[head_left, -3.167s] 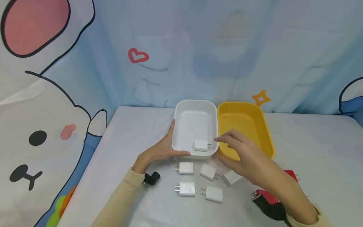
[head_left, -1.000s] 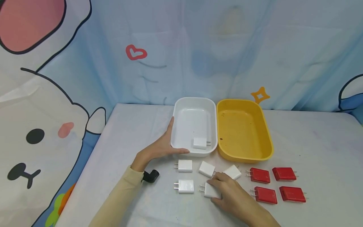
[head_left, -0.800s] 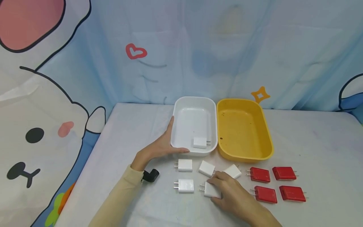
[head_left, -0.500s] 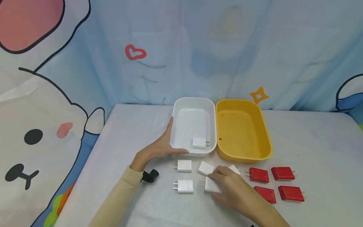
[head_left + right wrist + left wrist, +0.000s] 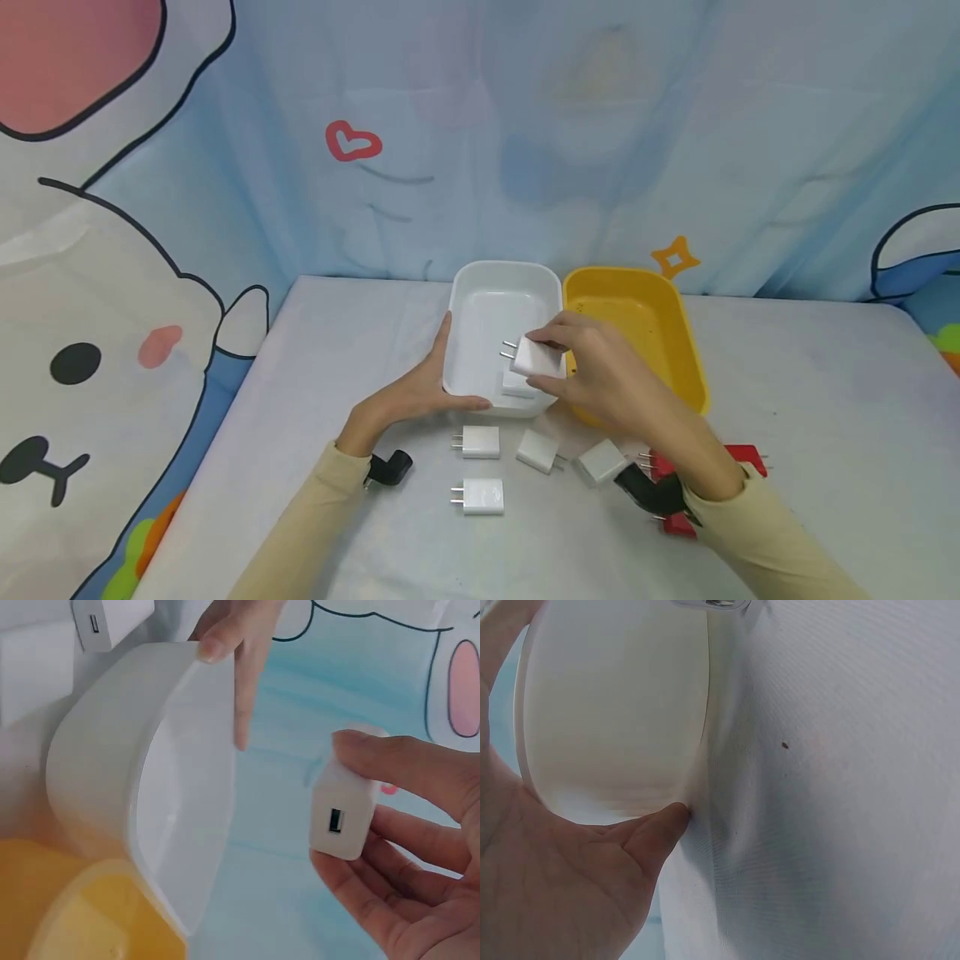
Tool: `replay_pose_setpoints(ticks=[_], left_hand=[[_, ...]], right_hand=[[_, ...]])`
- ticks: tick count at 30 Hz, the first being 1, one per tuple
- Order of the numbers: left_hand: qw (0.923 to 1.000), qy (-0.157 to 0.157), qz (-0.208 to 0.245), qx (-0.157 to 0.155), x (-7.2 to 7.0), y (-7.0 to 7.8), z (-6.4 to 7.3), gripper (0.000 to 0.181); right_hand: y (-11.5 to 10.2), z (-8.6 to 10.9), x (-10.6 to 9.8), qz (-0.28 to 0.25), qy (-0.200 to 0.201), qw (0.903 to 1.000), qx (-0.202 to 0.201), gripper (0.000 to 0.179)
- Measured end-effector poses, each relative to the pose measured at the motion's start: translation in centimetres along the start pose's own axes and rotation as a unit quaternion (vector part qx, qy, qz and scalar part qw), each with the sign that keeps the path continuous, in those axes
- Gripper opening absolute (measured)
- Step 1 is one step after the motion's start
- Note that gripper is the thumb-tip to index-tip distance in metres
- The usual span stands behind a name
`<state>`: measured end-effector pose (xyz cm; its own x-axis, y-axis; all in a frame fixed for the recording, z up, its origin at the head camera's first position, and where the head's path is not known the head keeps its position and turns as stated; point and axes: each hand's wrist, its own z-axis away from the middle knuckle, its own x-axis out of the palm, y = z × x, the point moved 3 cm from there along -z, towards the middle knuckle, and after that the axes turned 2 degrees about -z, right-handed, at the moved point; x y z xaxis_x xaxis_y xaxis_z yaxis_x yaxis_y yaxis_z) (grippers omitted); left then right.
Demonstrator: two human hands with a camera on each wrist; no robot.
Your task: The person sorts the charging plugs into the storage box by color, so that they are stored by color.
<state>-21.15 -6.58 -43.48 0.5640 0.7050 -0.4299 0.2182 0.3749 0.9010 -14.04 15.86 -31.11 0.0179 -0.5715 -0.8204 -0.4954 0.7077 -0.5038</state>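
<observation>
Charger (image 5: 537, 358), white w/ 2 metal prongs, is being pinched btwn thumb & fingers of R hand (image 5: 611, 379); prongs are pointing left, & its USB port (image 5: 336, 820) is facing the R wrist cam. It's being held above the near right part of a white tray (image 5: 498, 304), apart from it, over another white charger (image 5: 516, 384) lying inside. L hand (image 5: 408, 396) is spreading wide round the tray's near left corner, thumb lying along the near rim, fingers along the left side. Yellow tray (image 5: 645, 312) is standing right beside the white one, partly hidden by R hand. 4 more white chargers (image 5: 482, 497) are lying in front on a white tablecloth (image 5: 570, 558). Red chargers (image 5: 746, 455) are sitting farther right; R arm is covering some, so can't tell qty. Behind, a light-blue backdrop (image 5: 465, 192) is hanging w/ red heart & orange star.
</observation>
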Motion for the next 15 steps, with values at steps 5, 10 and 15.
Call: replay_pose_setpoints(ticks=[5, 10, 15], left_hand=[[0.9998, -0.004, 0.012, 0.012, 0.0, 0.1, -0.1, 0.142], [0.9993, -0.005, 0.026, 0.026, 0.1, 0.2, -0.1, 0.140], [0.9997, -0.006, 0.021, 0.007, 0.0, 0.1, 0.2, 0.141]], right_hand=[[1.5, -3.0, 2.6, -0.014, -0.006, 0.9997, -0.020, 0.039], [2.7, -4.3, 6.2, -0.029, -0.032, 0.9990, -0.007, 0.037], [3.3, -4.9, 9.1, -0.023, -0.073, 0.9969, 0.017, 0.038]])
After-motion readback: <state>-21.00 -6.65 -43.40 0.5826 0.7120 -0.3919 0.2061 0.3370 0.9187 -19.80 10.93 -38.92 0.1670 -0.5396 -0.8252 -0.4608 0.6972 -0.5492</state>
